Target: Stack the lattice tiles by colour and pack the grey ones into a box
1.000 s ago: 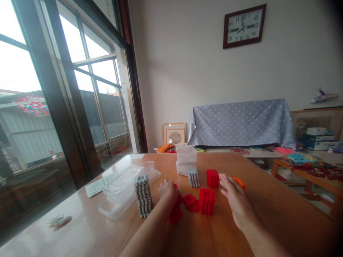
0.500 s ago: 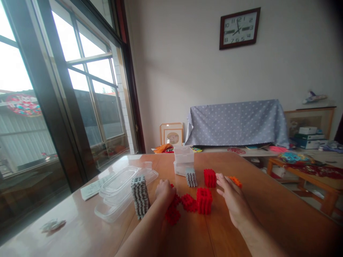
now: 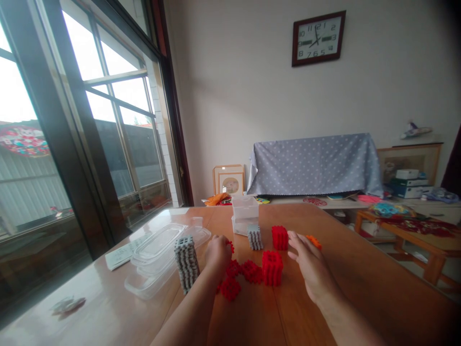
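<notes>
The left hand seems closed on a red piece beyond the loose red pieces, best pinched lightly by its edges, while the right hand, loosely open, sits beside the far red stack.

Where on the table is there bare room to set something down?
Right of the right hand and orange piece, to the table's right edge; also nearer than the clear plastic tray, left of the left forearm. Crowded: between the right hand and left hand, with loose red pieces, two red stacks, a small gray stack.
</notes>
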A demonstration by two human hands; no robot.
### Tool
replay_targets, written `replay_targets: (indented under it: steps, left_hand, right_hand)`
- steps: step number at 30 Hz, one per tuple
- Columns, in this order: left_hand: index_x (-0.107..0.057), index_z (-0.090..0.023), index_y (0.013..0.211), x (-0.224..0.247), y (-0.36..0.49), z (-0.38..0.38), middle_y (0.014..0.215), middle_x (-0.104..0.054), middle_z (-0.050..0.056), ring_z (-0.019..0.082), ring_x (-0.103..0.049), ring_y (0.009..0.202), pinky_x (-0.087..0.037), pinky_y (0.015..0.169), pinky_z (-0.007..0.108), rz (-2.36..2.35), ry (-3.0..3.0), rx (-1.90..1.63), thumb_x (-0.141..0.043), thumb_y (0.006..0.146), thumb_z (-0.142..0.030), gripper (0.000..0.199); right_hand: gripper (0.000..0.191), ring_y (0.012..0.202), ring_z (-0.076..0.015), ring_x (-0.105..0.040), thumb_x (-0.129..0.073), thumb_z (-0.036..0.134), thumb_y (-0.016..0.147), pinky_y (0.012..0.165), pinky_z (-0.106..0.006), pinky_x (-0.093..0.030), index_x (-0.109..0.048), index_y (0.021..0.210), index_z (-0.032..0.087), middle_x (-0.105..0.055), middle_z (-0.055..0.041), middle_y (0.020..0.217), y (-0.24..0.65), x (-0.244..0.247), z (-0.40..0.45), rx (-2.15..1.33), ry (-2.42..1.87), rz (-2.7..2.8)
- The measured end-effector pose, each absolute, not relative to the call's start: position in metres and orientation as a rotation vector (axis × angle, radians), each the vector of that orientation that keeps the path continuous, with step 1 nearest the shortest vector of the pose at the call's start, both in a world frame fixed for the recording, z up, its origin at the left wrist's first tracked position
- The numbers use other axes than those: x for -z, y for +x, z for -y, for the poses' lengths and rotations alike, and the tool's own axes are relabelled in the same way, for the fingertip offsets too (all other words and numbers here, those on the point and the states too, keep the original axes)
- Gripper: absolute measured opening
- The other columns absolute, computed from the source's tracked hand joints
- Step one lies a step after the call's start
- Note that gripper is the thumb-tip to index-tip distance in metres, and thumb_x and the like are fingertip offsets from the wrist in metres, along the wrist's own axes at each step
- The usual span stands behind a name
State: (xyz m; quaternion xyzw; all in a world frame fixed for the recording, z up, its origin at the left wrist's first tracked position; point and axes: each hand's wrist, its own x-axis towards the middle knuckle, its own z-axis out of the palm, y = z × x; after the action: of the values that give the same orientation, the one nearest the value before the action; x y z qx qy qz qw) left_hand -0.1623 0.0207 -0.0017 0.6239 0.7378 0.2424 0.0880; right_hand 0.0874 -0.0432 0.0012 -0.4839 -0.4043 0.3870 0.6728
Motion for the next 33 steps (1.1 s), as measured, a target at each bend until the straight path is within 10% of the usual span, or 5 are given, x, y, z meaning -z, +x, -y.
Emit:
replay_targets:
  steps: [10,19,25,33]
  left_hand:
    - [-0.072,-0.015,0.097,-0.025,-0.133,0.026,0.075,-0.066,0.001,0.010,-0.048,0.058,-0.034,0.054,0.021,-1.118,1.377,-1.396,-0.070,0.079,-0.048,0.038]
    - [-0.069,-0.017,0.097,-0.015,-0.112,0.057,0.080,-0.066,0.002,0.009,-0.054,0.065,-0.042,0.063,0.020,-0.672,1.094,-1.347,-0.078,0.081,-0.038,0.028]
    - [-0.072,-0.014,0.101,-0.019,-0.113,0.065,0.092,-0.070,0.009,0.016,-0.064,0.082,-0.050,0.074,0.025,-0.651,0.954,-1.331,-0.074,0.084,-0.045,0.036]
    - [-0.068,-0.012,0.094,-0.015,-0.116,0.062,0.072,-0.063,0.002,0.007,-0.055,0.056,-0.041,0.053,0.017,-0.630,0.777,-1.042,-0.081,0.072,-0.021,0.027]
  right_hand:
    - [0.052,0.089,-0.0252,-0.072,-0.064,0.064,0.081,0.060,-0.026,-0.050,-0.074,0.110,0.021,-0.077,-0.0105,0.104,0.082,-0.018,0.063,-0.843,-1.071,1.067]
    - [0.038,0.073,-0.0197,-0.067,-0.062,0.050,0.091,0.069,-0.028,-0.054,-0.070,0.118,0.023,-0.072,-0.0009,0.078,0.060,-0.020,0.081,-0.779,-1.007,1.598]
    - [0.024,0.096,-0.0240,-0.070,-0.060,0.033,0.093,0.087,-0.033,-0.055,-0.073,0.112,0.028,-0.076,-0.0045,0.106,0.059,-0.009,0.071,-0.567,-0.973,1.641]
    - [0.038,0.108,-0.0228,-0.069,-0.056,0.022,0.091,0.096,-0.037,-0.055,-0.067,0.126,0.031,-0.072,-0.0051,0.121,0.062,0.007,0.062,-0.523,-0.965,1.663]
